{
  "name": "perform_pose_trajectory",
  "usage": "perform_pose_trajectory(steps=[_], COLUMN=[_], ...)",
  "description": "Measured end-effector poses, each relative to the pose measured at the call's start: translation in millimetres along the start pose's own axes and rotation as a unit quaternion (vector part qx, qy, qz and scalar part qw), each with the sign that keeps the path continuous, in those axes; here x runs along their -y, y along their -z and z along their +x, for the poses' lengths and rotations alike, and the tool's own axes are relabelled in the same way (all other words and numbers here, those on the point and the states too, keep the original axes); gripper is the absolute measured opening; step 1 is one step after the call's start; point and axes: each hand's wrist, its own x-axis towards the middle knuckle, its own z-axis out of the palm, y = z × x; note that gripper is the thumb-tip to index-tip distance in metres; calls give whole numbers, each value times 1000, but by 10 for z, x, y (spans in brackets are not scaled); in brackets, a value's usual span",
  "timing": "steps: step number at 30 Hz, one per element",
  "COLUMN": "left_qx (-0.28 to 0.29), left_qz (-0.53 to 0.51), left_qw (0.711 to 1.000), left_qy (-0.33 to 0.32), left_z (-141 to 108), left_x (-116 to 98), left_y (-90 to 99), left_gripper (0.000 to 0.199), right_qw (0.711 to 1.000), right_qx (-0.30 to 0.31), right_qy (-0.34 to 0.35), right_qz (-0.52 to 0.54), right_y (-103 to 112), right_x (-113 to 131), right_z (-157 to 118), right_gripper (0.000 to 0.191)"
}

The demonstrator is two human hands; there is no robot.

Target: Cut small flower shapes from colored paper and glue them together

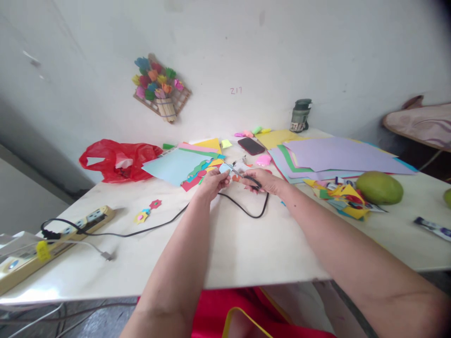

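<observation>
My right hand (pixel 266 180) is closed round the black handles of a pair of scissors (pixel 252 182). Their blades point left and away from me, toward a small light blue piece of paper (pixel 225 168). That piece is pinched in my left hand (pixel 213 183), close to the blade tips. Just behind and left of my left hand lie coloured paper cut-outs (pixel 197 172) with wavy edges, over a light blue sheet (pixel 172 166). Small paper scraps and other little items sit around the scissors, too small to make out fully.
A black cable (pixel 141 233) runs from a power strip (pixel 88 223) to beneath my hands. Paper flowers (pixel 141 217) lie left. Behind are a red plastic bag (pixel 141 157) and a phone (pixel 251 145). Stacked sheets (pixel 334 152), scraps (pixel 348 199) and a green mango (pixel 379 188) lie right.
</observation>
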Motion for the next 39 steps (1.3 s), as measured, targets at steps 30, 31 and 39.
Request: perform_pose_trajectory(steps=[30,31,39], left_qx=[16,13,-4], left_qz=[64,63,51], left_qw=[997,997,998], left_qy=[-38,-37,-31], left_z=[26,25,11], left_x=[38,39,34], left_y=[78,78,67], left_gripper=[39,40,39], right_qw=[999,999,1000], right_qx=[-3,-2,-2], right_qy=[-24,-21,-22], right_qz=[-37,-31,-13], right_y=[-24,-20,-9], right_x=[60,51,20], right_z=[-38,-33,-9], right_gripper=[24,24,23])
